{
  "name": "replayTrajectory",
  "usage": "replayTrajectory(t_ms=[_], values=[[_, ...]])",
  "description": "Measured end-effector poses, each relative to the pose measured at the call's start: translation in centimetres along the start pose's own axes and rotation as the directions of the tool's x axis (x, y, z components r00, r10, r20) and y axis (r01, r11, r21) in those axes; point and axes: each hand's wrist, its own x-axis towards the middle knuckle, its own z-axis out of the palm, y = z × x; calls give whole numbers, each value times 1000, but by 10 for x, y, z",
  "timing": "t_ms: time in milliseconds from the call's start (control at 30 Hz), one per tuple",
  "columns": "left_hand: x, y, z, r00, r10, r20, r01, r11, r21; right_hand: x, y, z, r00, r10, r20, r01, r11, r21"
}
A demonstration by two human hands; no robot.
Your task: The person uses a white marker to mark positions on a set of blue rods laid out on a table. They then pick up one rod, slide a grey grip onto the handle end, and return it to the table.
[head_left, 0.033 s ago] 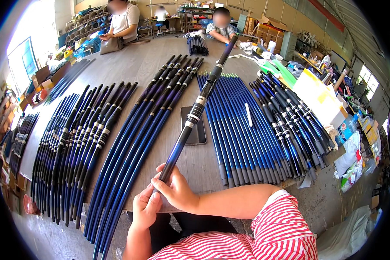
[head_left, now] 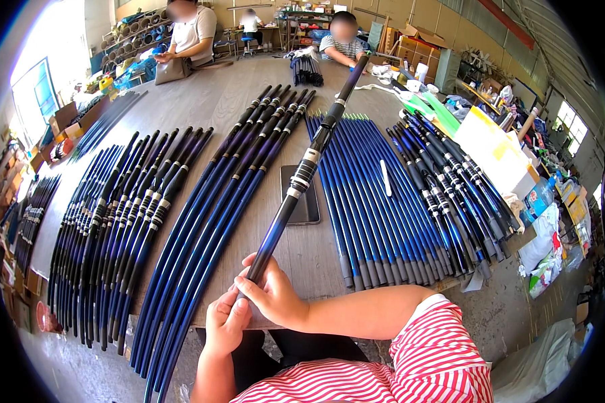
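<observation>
A dark blue fishing rod (head_left: 274,232) with a silver-ringed black reel seat slants up and away from me over the table. Around its lower part are the closed fingers of my right hand (head_left: 274,293). Just below, my left hand (head_left: 226,325) pinches the rod's near end, thumb on top; the very tip is hidden by the fingers. Left of the held rod lies a row of long blue rods (head_left: 202,208), their near ends past the table edge. To its right are thinner blue rod sections (head_left: 373,201) with a white pen-like stick (head_left: 386,178) on them.
A dark tablet-like slab (head_left: 308,205) lies under the held rod. More rods with reel seats (head_left: 114,221) fill the left, others (head_left: 450,191) the right. A bundle of dark rods (head_left: 306,70) lies at the far side. Two people (head_left: 193,33) (head_left: 343,46) are across the table (head_left: 249,69).
</observation>
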Motion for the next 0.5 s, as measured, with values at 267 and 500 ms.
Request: replayTrajectory(t_ms=[267, 500], values=[[0, -3, -3, 1000, 29, 8, -29, 999, 30, 1, 5, -1, 999, -41, 7, 41, 999, -15], [0, 1, 4, 998, 53, -37, -51, 997, 51, -1, 0, -1, 999, -29, 17, 29, 1000, 0]])
